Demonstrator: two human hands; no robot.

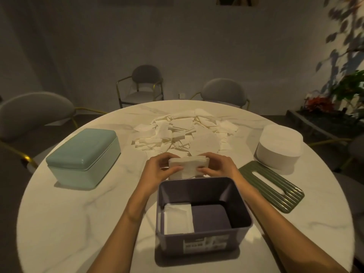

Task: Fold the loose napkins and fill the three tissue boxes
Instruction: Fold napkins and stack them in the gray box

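Observation:
A small stack of folded white napkins [188, 166] is held just beyond the far wall of an open purple tissue box [241, 201]. My left hand [159, 166] grips the stack's left end and my right hand [217, 164] grips its right end. Inside the purple box a folded napkin pile [178, 218] fills the left half; the right half shows bare floor. A heap of loose napkins [183, 133] lies further back on the round table [78, 223]. A teal tissue box [82, 149] with its lid on stands at the left. A white tissue box [279, 146] stands at the right.
A green ribbed lid [273, 189] with a slot lies flat to the right of the purple box. Grey chairs [224, 91] ring the table's far side and left. Plants [346, 89] stand at the right by the wall.

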